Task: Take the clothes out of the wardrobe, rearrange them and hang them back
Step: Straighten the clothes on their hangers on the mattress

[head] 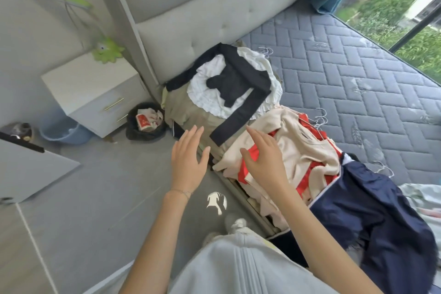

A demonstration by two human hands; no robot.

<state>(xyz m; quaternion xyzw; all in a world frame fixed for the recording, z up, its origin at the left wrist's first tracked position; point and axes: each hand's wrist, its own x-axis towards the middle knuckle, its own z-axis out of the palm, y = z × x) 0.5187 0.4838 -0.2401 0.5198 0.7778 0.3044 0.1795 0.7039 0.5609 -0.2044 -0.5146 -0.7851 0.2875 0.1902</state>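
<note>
The person stands at the side of a bed, both hands reaching out over clothes heaped along the edge of the grey quilted mattress [358, 67]. The left hand [188, 160] is spread, fingers straight and apart, holding nothing, just beside the end of a black long-sleeved top [238, 83]. That top lies flat over a white garment [207, 95] and a khaki garment [186, 107] near the padded headboard [202, 19]. The right hand [265, 157] is also spread and empty, over a rumpled cream and red pile [303, 148]; whether it touches the cloth cannot be told. A navy garment [370, 210] hangs over the bed's edge next to that pile, and wire hangers [319, 119] poke out behind it. A white nightstand [95, 88] and a full black waste bin [145, 122] stand on the floor.
</note>
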